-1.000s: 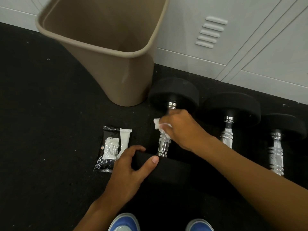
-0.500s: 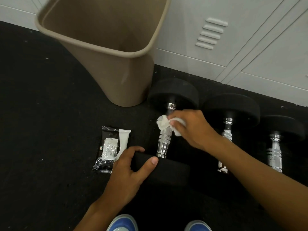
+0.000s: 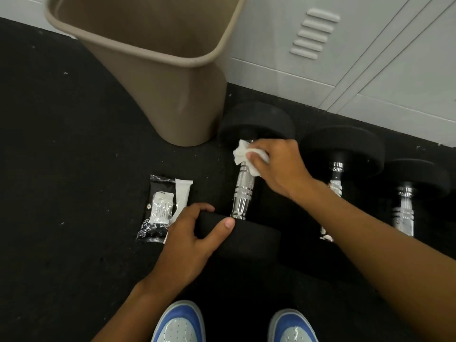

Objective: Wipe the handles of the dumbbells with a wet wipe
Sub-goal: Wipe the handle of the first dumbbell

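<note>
Nearest the camera, two blue and white shoes (image 3: 179, 322) stand on the black floor (image 3: 61, 193). Just beyond them, the left hand (image 3: 190, 239) holds the near weight (image 3: 249, 239) of the left dumbbell, fingers curled over its left edge and thumb pressed along its top. Beside that hand, to the left, a pack of wipes (image 3: 158, 211) lies flat on the floor with a white tube (image 3: 182, 197) against its right side. Farther on, the chrome handle (image 3: 243, 193) runs away from the near weight. At the handle's far end, the right hand (image 3: 278, 166) pinches a crumpled white wipe (image 3: 244, 154) against the metal, fingers bent around it. Two more dumbbells (image 3: 338, 174) lie to the right, side by side. Behind the first dumbbell's far weight, a tan bin (image 3: 177, 90) stands near white lockers (image 3: 345, 58).
</note>
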Action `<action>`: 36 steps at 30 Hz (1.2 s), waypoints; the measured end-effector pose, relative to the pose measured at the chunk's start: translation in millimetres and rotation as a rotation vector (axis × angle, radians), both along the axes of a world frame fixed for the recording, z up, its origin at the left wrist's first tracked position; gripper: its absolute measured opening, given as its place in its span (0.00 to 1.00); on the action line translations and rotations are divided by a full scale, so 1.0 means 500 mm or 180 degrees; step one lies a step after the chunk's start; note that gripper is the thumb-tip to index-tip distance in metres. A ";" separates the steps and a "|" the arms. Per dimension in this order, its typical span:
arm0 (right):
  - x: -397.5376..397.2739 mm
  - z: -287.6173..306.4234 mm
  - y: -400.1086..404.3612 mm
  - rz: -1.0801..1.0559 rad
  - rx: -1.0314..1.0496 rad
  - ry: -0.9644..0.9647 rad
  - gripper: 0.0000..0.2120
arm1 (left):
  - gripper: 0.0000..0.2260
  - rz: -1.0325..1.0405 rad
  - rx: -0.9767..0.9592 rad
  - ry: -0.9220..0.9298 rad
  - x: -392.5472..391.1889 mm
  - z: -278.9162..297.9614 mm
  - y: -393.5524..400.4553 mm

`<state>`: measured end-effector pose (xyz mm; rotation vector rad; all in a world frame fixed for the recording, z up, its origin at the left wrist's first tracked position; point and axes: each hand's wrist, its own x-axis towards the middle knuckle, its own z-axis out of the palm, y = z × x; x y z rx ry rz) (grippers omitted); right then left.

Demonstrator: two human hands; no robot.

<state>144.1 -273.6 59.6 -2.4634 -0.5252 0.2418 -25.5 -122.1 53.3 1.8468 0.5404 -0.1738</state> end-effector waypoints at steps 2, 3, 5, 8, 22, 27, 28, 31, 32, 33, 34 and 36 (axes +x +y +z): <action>-0.029 -0.008 0.007 0.0158 0.0041 -0.0101 0.11 | 0.28 -0.0006 0.0012 0.0027 0.000 0.000 0.001; -0.046 -0.009 0.000 0.0303 0.0097 -0.0108 0.10 | 0.28 -0.0012 0.0011 0.0038 0.001 0.001 0.001; -0.059 0.000 -0.023 0.0460 0.0177 -0.0023 0.08 | 0.27 0.0000 -0.0007 0.0056 0.000 0.000 0.003; -0.030 0.003 -0.028 0.0102 0.0136 -0.0038 0.08 | 0.27 0.0028 -0.0018 0.0054 -0.002 -0.003 0.001; -0.003 0.005 0.003 0.0333 -0.0306 -0.0222 0.10 | 0.25 -0.0012 -0.0011 0.0032 -0.003 -0.003 0.001; -0.042 0.010 -0.018 0.1051 -0.0498 -0.0191 0.16 | 0.26 -0.0052 -0.0063 0.0089 -0.003 -0.005 0.007; -0.036 0.010 -0.031 0.0973 -0.0447 -0.0182 0.16 | 0.26 -0.0038 -0.0056 0.0072 -0.004 -0.005 0.007; -0.005 0.001 -0.032 0.0372 -0.0491 -0.0292 0.14 | 0.25 -0.0009 -0.0043 0.0037 -0.004 -0.006 0.002; -0.002 -0.001 -0.018 0.0273 -0.0500 -0.0347 0.14 | 0.25 -0.0014 -0.0031 0.0033 -0.004 -0.005 0.002; -0.007 -0.001 -0.002 0.0319 -0.0511 -0.0382 0.14 | 0.25 -0.0028 -0.0030 0.0033 -0.003 -0.004 0.002; -0.017 0.000 0.010 0.0495 -0.0545 -0.0399 0.14 | 0.25 -0.0036 -0.0036 0.0040 -0.003 -0.004 0.002; -0.045 0.001 0.011 0.1018 -0.0651 -0.0384 0.13 | 0.26 -0.0025 -0.0050 0.0056 -0.003 -0.004 0.004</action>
